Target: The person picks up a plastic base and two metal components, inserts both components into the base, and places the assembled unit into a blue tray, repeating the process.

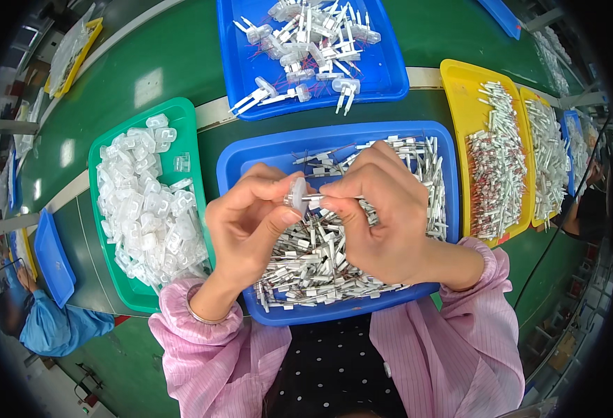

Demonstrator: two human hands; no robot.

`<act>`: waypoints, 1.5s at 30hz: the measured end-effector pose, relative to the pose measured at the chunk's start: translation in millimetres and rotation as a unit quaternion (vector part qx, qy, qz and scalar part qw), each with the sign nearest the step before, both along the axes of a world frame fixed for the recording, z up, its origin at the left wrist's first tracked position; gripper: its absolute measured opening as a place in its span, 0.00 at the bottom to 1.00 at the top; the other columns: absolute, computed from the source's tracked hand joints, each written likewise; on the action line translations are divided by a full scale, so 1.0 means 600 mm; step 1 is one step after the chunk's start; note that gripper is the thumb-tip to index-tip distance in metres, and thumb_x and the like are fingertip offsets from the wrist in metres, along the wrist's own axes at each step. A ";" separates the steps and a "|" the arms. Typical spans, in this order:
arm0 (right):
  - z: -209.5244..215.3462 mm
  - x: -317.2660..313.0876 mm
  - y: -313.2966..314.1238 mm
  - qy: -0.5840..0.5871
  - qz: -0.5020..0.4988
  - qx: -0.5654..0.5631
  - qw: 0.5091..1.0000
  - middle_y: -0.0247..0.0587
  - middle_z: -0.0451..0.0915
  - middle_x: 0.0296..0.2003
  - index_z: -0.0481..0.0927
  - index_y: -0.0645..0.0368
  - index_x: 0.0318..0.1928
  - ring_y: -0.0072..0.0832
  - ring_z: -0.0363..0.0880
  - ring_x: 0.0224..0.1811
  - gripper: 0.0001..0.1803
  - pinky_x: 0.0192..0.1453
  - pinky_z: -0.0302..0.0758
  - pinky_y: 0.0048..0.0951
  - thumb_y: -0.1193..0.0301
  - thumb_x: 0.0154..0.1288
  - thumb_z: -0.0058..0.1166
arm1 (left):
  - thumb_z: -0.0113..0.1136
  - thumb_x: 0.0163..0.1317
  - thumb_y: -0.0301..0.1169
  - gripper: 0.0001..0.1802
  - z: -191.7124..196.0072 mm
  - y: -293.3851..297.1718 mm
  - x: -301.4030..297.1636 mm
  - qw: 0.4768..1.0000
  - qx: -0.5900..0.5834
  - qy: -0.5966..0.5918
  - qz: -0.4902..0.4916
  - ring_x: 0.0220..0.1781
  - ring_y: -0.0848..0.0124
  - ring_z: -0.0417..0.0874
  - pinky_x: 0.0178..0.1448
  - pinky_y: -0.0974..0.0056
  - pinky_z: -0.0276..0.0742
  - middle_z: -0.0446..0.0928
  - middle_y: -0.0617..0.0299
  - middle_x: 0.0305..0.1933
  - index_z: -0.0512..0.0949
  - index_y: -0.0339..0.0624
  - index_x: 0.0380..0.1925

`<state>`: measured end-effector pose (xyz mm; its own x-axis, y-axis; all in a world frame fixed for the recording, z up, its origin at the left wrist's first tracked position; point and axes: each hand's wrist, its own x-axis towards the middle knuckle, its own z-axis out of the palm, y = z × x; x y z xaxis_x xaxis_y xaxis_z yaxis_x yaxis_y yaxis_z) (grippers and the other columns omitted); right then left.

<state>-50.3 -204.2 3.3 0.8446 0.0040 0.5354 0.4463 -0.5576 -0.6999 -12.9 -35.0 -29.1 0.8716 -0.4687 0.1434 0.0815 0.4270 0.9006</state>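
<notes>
Between finger and thumb, my left hand (254, 212) pinches a translucent white plastic housing (297, 195). My right hand (383, 209) is closed on a thin white stick-like part with a metal pin (312, 200), its end meeting the housing. Whether the part sits inside the housing I cannot tell. Both hands are over a blue tray (231, 164) heaped with white stick-like parts with thin leads (320, 261). To the left, a green tray (188, 115) holds a pile of loose translucent housings (143, 202).
At the back, a blue tray (237, 97) carries joined housings and sticks with red wires (306, 42). Yellow trays (460, 76) of white wired parts stand on the right. Another blue tray (54, 258) lies at far left, near a person in a blue sleeve (63, 324).
</notes>
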 end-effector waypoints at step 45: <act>0.059 -0.020 -0.122 0.166 0.122 0.268 0.941 0.40 0.79 0.29 0.78 0.69 0.29 0.20 0.77 0.31 0.05 0.35 0.74 0.18 0.87 0.49 0.56 | 0.56 0.59 0.26 0.19 0.018 0.003 0.018 0.969 -0.131 0.198 -0.067 0.40 0.67 0.77 0.42 0.69 0.74 0.75 0.53 0.39 0.67 0.29 0.49</act>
